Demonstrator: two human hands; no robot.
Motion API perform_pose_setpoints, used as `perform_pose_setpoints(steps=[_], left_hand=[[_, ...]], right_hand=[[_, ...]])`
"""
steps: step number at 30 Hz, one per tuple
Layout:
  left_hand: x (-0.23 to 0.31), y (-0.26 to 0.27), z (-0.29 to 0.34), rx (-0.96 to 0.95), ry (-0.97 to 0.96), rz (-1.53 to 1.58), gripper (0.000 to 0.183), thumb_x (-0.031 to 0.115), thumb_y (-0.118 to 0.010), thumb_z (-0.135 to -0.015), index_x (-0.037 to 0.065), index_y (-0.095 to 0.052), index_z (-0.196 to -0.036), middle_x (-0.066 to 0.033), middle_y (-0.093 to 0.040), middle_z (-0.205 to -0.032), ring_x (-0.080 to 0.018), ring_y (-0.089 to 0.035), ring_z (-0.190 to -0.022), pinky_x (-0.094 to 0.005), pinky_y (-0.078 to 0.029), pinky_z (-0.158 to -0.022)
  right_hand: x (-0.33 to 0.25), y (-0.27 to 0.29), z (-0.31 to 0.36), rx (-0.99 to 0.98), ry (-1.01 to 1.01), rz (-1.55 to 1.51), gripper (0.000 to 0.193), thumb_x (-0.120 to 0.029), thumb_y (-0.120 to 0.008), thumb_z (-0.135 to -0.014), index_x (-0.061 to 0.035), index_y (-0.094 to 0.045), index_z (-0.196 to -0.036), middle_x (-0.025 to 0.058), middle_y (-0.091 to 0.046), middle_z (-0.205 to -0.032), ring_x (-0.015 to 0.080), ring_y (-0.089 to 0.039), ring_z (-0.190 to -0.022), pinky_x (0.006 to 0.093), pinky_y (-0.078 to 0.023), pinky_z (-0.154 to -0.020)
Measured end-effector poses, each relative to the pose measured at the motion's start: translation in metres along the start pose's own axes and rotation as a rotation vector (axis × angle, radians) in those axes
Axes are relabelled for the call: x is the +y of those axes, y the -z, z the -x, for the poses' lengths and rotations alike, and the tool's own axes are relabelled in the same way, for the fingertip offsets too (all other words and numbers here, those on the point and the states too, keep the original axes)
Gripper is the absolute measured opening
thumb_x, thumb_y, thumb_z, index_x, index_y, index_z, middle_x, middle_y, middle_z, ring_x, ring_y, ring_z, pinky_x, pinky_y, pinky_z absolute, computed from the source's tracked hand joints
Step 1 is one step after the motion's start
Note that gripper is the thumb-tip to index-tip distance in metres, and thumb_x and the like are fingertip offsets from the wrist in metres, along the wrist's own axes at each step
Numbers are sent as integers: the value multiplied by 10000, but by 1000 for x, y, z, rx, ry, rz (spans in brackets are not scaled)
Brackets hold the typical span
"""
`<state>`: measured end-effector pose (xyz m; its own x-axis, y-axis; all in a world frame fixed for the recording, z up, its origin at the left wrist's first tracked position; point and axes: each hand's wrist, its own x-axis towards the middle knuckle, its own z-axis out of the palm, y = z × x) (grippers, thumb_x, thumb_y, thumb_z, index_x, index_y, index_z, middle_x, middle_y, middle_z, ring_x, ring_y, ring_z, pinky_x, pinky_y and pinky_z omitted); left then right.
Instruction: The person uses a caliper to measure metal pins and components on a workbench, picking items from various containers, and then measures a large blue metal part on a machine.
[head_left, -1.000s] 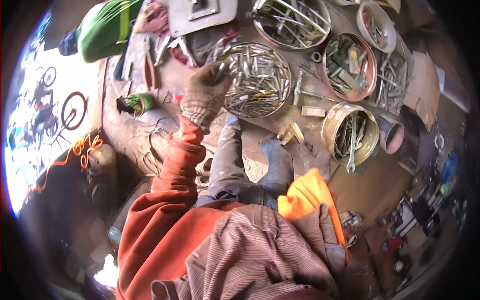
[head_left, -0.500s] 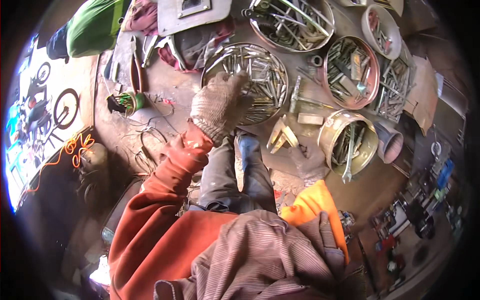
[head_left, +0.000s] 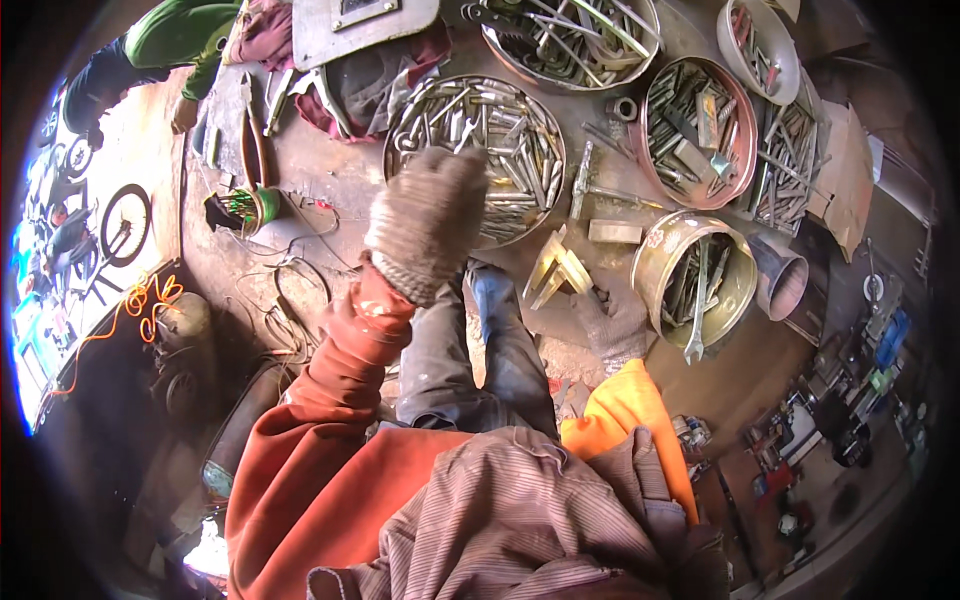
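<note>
Curls brown-gloved left hand [head_left: 425, 215] over round metal pan [head_left: 564, 160] of silvery steel pieces [head_left: 510, 140], hiding some — cannot tell if gripping. Near gold-coloured tin [head_left: 655, 275] with steel wrench [head_left: 697, 305], bends grey-gloved right hand [head_left: 612, 322] loosely by yellowish V-shaped metal piece [head_left: 553, 268] — cannot tell if held.

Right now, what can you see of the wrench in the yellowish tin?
The wrench is long, grey and apparently metal. Its forked end juts over the near rim of the tin; its shaft lies among metal pieces, the far end unclear. The right hand is left of it, apart.
</note>
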<state>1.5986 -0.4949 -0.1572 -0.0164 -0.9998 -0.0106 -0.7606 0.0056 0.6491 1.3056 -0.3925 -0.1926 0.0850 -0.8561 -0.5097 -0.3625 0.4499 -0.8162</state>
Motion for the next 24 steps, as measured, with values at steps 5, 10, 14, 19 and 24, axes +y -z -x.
perform_pose_setpoints(steps=[5, 10, 14, 19, 24], left_hand=[[20, -24, -5, -330, -193, -117, 278, 250, -676, -896, 177, -657, -1163, -112, -652, -949, -339, -679, -818, -445, -555, -648], [26, -29, -21, -402, -187, -120, 453, 285, -682, -881, 155, -589, -1306, -187, -649, -924, -382, -680, -812, -496, -544, -642], [21, -34, -36, -517, -286, -112, 424, 314, -666, -889, 109, -589, -1252, -191, -652, -864, -389, -680, -759, -505, -538, -606], [18, -38, -24, -449, -276, -91, 385, 320, -665, -897, 112, -602, -1214, -177, -653, -877, -376, -683, -735, -491, -543, -594], [27, -6, -23, -351, -105, -58, 409, 305, -662, -908, 149, -600, -1281, -159, -648, -891, -388, -681, -762, -491, -551, -632]], right_hand=[[-22, 2, -4, -50, -86, -32, 376, -211, -741, -891, 30, -682, -1173, -4, -648, -808, 42, -552, -675, 214, -436, -604], [-26, 0, -3, -19, -97, -41, 362, -189, -753, -864, 25, -685, -1148, -1, -646, -809, 55, -549, -680, 237, -445, -609], [-21, 0, -2, -20, -116, 30, 369, -193, -742, -835, 42, -684, -1113, 55, -690, -878, 121, -602, -769, 305, -494, -716], [-42, -4, -7, -6, -92, -107, 388, -278, -758, -854, 21, -690, -1091, -14, -626, -793, 76, -531, -676, 257, -431, -610], [-3, 2, -1, 31, -158, 157, 354, -236, -754, -851, 15, -698, -1093, -15, -623, -777, 73, -531, -675, 258, -427, -609]])
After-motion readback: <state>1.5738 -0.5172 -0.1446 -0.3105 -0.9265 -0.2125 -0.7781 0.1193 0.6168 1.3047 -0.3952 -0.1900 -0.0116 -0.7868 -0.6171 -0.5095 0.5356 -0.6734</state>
